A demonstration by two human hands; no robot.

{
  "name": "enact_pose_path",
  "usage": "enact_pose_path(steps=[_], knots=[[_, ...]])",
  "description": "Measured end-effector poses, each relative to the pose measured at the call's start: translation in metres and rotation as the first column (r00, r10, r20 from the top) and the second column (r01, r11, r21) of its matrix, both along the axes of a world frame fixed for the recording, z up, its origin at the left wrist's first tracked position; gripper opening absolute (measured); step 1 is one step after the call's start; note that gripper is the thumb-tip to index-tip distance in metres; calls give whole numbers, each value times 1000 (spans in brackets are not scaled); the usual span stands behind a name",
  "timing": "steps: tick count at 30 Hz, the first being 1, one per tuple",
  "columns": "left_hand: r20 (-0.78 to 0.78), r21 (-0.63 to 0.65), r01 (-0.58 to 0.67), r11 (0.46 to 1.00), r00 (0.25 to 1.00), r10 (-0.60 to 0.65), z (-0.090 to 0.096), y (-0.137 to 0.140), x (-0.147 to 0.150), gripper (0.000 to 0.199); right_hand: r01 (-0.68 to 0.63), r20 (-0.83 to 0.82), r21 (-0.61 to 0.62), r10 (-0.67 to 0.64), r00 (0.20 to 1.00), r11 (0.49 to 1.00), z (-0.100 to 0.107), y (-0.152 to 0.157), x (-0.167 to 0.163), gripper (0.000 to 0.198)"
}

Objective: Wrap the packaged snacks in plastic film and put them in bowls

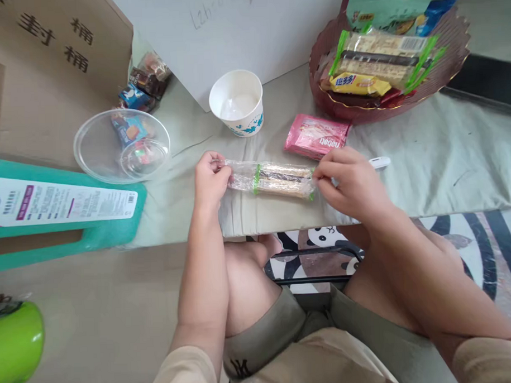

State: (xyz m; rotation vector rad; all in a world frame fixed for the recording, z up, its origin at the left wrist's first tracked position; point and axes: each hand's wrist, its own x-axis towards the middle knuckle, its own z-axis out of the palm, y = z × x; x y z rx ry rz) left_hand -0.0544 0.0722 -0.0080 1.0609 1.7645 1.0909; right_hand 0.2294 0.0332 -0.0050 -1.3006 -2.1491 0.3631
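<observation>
A snack bar in a clear wrapper (285,180) with green edges stretches between my two hands over the cloth-covered table. My left hand (211,179) pinches the loose, see-through film at its left end. At the opposite end, my right hand (349,180) has its fingers closed on the wrapper. Pale bars with a dark strip show through the film. Just behind it lies a pink nabati packet (316,135), close to my right hand. A white paper cup (237,103) with blue leaf prints stands farther back.
A dark red scalloped bowl (332,102) of packaged snacks stands at the back right. A clear plastic lid (95,163), several small packets (130,98), a cardboard box (62,75) and a teal carton (130,218) are on the left. A small white object (379,163) lies beyond my right hand.
</observation>
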Motion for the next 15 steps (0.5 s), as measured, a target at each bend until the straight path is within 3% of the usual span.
enact_pose_path(steps=[4,6,8,11,13,15], knots=[[-241,-92,-69,993,970,45,-4,2,-14,29,200,-14,96,-200,980,975,5,5,20,21],[-359,-12,-46,999,932,39,-6,2,-18,31,306,-28,124,-305,952,944,9,6,27,20],[-448,165,122,979,893,-36,-7,0,-16,36,334,-56,117,-329,943,935,12,5,28,21],[-554,261,478,839,786,-275,-6,-2,-6,34,220,-40,72,-217,975,973,12,3,18,27],[-582,215,561,799,731,-356,-5,-3,2,17,178,30,20,-179,983,984,9,2,10,40],[-581,230,540,810,744,-331,-2,-3,5,9,207,105,-33,-203,974,978,7,1,4,37]])
